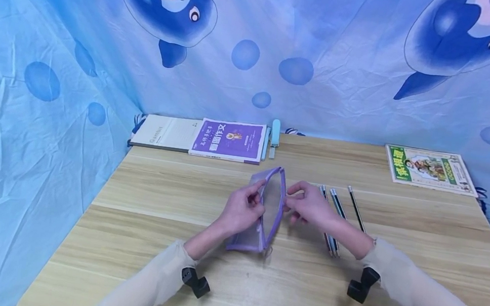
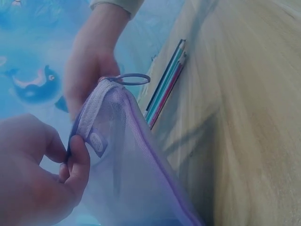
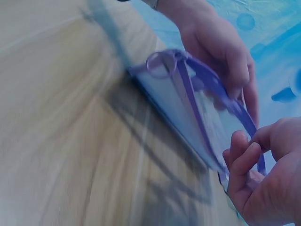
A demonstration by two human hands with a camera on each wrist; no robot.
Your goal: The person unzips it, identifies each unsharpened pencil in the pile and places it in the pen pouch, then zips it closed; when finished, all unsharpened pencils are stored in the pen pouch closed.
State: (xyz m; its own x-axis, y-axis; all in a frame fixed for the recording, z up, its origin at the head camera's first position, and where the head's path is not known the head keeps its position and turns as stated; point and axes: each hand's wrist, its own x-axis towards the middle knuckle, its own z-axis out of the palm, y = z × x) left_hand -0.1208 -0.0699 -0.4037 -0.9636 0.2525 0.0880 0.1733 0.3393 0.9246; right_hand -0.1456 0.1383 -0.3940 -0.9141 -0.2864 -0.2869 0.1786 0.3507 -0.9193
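Purple pouch (image 1: 257,237) held wide in the middle of the head view
Left hand (image 1: 241,210) has a firm pinch on one side of the mouth, thumb against fingers, and across the gap the right hand (image 1: 309,205) nips the opposite rim with curled fingertips; just right of centre, pencils (image 1: 338,204) lie on the wooden table (image 1: 154,182), partly behind the right forearm, while a purple book (image 1: 230,143) sits upper left of centre and a green-edged magazine (image 1: 431,169) lies toward the upper right
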